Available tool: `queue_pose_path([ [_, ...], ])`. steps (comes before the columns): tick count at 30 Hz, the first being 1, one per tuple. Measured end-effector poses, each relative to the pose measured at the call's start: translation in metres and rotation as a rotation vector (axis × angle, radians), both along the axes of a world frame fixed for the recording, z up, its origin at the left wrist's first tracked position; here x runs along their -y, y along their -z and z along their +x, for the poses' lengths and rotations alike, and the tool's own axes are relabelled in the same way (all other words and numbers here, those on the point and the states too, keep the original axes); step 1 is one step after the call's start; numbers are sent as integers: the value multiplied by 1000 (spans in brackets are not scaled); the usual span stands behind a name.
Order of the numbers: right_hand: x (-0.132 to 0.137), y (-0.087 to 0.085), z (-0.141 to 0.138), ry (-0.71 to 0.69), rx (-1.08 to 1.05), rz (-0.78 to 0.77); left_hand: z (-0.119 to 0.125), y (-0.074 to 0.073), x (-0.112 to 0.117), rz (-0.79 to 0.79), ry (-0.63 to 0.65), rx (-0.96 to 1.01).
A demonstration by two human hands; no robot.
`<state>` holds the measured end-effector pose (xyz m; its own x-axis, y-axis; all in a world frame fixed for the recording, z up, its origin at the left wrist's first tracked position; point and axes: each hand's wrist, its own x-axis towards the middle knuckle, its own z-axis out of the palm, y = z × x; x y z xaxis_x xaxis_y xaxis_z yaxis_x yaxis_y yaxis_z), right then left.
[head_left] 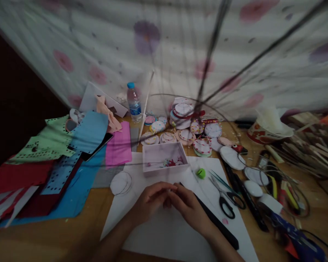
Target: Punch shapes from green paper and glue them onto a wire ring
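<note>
Paper (158, 240) below, box (153, 169) just beyond: left hand (153, 203) and right hand (190, 210) drawn together between, both with fingers curled inward and tips meeting or nearly so. Cannot make out any piece in the pinch, so cannot tell a grip from bare fingers. In the box, a loose cluster of small beads (172, 162), within short reach of both hands.

For fine work of this sort, best to keep wrists steady and low over the paper, with fingertip against fingertip rather than palm. Turn any small piece slowly, and stay above the white, for easy spotting of a drop. Spread the knuckles slightly for a clearer look. Mind the black bar (223, 225) beside the right forearm and the scissors (226, 194) farther right; slide both away before any wide sweep of that arm.
</note>
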<state>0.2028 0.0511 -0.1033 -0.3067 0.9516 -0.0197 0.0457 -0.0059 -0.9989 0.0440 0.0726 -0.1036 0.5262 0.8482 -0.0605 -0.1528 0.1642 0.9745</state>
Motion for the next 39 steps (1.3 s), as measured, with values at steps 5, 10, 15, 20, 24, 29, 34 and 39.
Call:
queue_pose_path([
  [5, 4, -1, 0, -24, 32, -12, -3, 8, 3, -46, 42, 30],
  [10, 9, -2, 2, 20, 263, 191, -4, 12, 8, -60, -1, 60],
  [15, 11, 4, 4, -47, 659, 621, -6, 9, 12, 89, 57, -226],
  [20, 11, 7, 2, -39, 791, 659, -9, 8, 18, 351, 0, -433],
  [24, 12, 5, 1, -65, 780, 608, -11, 14, 20, 606, 25, -569],
  [29, 14, 5, 0, -120, 731, 587, -13, 20, 20, 697, 65, -624],
  [34, 14, 3, 0, -144, 750, 603, -10, 20, 20, 679, 67, -636],
  [39, 15, 2, 1, -189, 768, 542, -8, 16, 19, 669, 78, -664],
])
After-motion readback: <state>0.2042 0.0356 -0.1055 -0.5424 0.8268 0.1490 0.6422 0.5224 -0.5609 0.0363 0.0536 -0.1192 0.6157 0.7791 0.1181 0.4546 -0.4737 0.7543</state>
